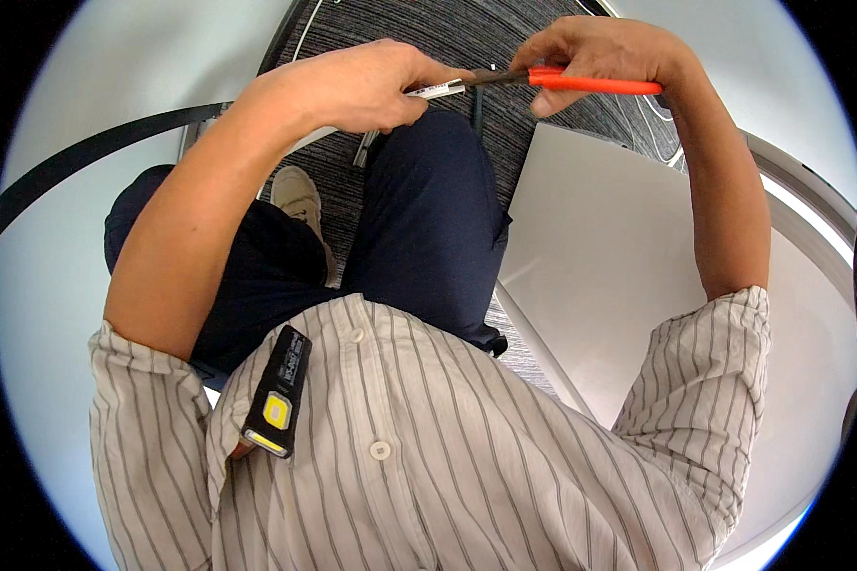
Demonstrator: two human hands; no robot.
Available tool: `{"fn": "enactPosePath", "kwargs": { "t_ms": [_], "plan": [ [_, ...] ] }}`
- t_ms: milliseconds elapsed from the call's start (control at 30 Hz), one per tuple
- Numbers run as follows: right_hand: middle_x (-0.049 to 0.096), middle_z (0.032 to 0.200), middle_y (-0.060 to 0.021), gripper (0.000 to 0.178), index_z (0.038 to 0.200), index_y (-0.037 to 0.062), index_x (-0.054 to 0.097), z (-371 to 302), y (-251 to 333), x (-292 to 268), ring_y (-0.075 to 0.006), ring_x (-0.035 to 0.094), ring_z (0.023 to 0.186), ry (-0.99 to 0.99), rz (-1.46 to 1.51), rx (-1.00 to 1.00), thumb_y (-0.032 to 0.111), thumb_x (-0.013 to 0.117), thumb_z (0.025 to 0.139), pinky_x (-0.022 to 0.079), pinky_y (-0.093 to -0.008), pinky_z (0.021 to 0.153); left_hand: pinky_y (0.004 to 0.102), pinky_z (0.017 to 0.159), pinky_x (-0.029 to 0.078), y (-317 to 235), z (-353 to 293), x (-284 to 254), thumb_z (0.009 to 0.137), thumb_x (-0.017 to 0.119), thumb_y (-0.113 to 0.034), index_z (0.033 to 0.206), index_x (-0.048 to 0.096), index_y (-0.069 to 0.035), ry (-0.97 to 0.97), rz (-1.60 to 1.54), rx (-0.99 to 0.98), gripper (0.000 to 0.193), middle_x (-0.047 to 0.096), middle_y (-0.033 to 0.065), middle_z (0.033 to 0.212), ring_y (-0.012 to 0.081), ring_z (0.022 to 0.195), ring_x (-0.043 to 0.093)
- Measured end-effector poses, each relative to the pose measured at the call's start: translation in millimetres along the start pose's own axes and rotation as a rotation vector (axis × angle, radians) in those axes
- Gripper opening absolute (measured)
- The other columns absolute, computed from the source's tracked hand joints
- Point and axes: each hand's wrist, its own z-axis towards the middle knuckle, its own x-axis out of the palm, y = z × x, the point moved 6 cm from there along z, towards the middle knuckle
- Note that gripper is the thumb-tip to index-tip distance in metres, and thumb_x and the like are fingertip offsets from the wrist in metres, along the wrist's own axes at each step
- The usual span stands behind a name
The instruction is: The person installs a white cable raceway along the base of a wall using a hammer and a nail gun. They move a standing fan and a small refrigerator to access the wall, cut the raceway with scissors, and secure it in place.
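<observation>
My left hand [367, 86] pinches a white cable [438, 91] between thumb and fingers, its tip pointing right. Facing it, my right hand [609, 52] is closed on red-handled pliers [595, 83], with the thumb under the handle. The dark jaws reach left and meet the cable's end close to my left fingertips. Whether they grip the cable or only touch it is too small to tell. Both hands are held up over my bent knee [428, 171], at the top of the view.
A large white panel [609, 219] lies at the right. Grey striped carpet [428, 29] covers the floor, with thin white cords [652, 128] at the upper right. A dark curved edge [105, 143] runs along the left. A small black lamp [281, 390] is clipped to my shirt.
</observation>
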Motion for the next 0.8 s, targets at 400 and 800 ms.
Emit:
{"fn": "enactPosePath", "kwargs": {
  "t_ms": [400, 800],
  "plan": [
    [0.067, 0.110, -0.0192, 0.091, 0.125, 0.0034, 0.061, -11.7, 1.1, -3.7, -0.0336, 0.067, 0.096, 0.049, 0.166, 0.077, 0.064, 0.080, 0.059, 0.053, -0.0418, 0.088, 0.0310, 0.065, 0.048, 9.5, 1.9, -13.8, 0.090, 0.051, -0.012, 0.122, 0.063, -0.007, -0.110, -0.113, 0.001, 0.034, 0.060, 0.0069, 0.072, 0.0148, 0.066, 0.058],
    [0.066, 0.102, -0.0170, 0.081, 0.125, -0.0043, 0.054, 20.0, -29.3, 42.0, -0.0213, 0.068, 0.084, -0.655, 0.999, 0.019, 0.058, 0.071, 0.076, 0.055, -0.0332, 0.076, 0.0313, 0.065, 0.053, 27.0, 7.4, -36.4, 0.097, 0.054, -0.033, 0.106, 0.063, -0.002, -0.425, -0.122, -0.145, 0.035, 0.069, 0.0103, 0.085, 0.0156, 0.069, 0.065]
  ]
}}
